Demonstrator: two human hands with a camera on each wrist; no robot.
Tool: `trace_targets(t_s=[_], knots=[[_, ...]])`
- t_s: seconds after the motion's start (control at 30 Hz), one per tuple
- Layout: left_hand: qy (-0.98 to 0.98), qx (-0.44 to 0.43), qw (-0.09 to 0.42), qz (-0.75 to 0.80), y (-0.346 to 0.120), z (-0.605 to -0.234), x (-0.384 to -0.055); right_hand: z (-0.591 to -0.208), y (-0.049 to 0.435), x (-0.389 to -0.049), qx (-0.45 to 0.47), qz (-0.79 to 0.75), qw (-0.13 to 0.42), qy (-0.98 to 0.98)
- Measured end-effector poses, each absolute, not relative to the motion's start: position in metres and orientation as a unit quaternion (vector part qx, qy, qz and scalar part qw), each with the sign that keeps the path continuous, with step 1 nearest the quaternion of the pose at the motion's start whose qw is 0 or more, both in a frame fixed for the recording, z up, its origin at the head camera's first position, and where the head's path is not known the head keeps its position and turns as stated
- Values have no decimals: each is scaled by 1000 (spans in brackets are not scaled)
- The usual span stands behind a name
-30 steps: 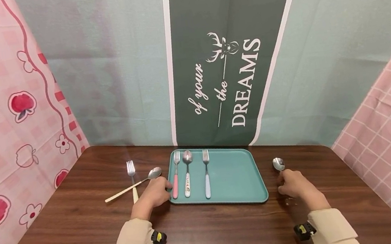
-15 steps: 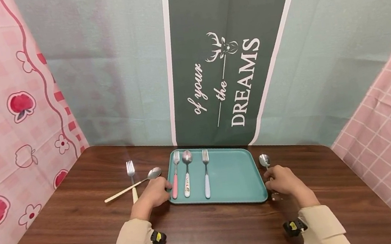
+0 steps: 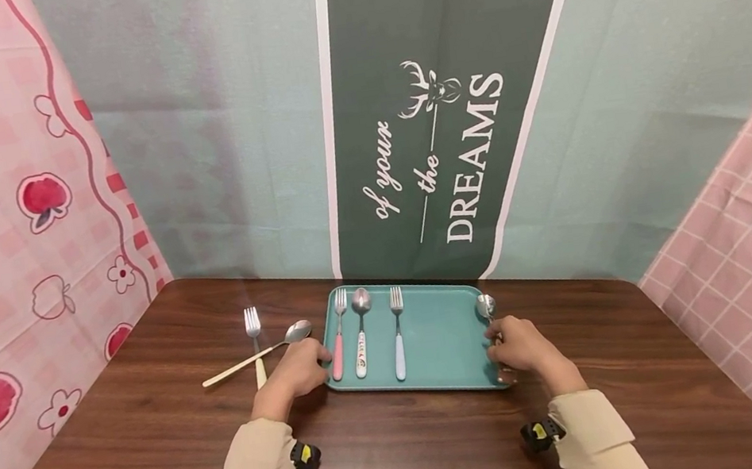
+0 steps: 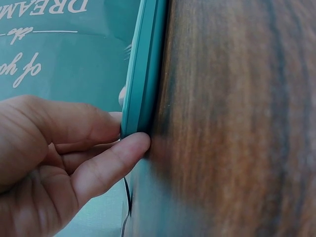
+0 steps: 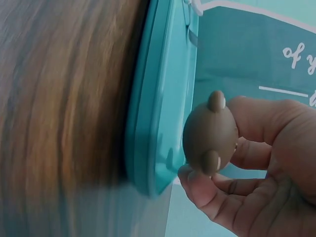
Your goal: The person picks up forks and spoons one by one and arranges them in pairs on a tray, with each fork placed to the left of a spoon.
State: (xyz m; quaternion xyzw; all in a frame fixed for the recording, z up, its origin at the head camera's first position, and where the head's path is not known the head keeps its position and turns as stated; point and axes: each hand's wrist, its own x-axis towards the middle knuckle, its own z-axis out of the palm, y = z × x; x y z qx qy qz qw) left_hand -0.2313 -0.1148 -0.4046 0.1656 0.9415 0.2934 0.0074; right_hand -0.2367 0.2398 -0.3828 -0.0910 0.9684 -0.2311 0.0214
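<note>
1. Head view: a rectangular teal tray with a raised rim (image 3: 441, 337) lies on the dark brown wood-grain surface (image 3: 414, 453), midway along its far edge.
2. The left hand (image 3: 297, 367) pinches the tray's rim at its near-left corner; the left wrist view shows thumb and finger on either side of that rim.
3. The right hand (image 3: 523, 344) pinches a metal spoon with a brown bear-head handle end (image 5: 210, 133), its bowl pointing toward the surface's far edge. The spoon is at the tray's right edge; whether they touch cannot be told.
4. On the tray, from its left edge: a pink-handled metal fork (image 3: 339, 352), a metal spoon with a patterned white handle (image 3: 361, 349) and a metal fork with a pale blue handle (image 3: 399, 351).
5. Left of the tray, toward the surface's far-left corner, a cream-handled metal spoon (image 3: 236, 368) crosses a metal fork with a pale yellow handle (image 3: 254, 332).
</note>
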Motion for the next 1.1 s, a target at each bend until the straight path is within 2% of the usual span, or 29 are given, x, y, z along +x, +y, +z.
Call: trace_targets(t_s=[0.33,0.77,1.1], knots=[[942,168,8,291,-113,-407,-232,-383,218,-241,-94,-246,31,964],[942,157,13,295,-114,-405,-233,-390,190,-250,-148,-237,29,960],[945,151,17,291,-116,-404,-233,-394,171,-253,-141,-214,40,966]])
